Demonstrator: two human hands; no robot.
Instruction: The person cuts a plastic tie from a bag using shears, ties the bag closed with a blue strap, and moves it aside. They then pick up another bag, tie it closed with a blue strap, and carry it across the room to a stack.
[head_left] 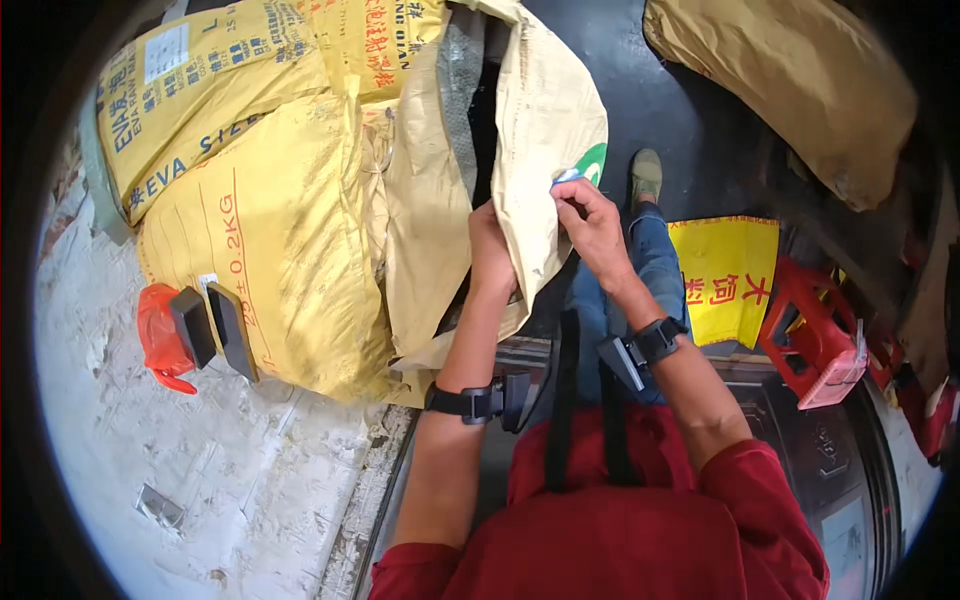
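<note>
From my remote post I see a large, creased cream sack (548,100) stretching from the centre up to 12 o'clock, a dark gap along its left side. The left hand (491,255) sits mid-view, fingers hidden by the sack, so I cannot tell its grip. The right hand (598,230), toward 2 o'clock, has its grip pinched together against the material; whether any is caught, I cannot tell. I judge the sack light, pliable and slightly slippery, best gathered by the edge beside that gap. A bulging yellow sack (300,220) lies toward 10 o'clock
</note>
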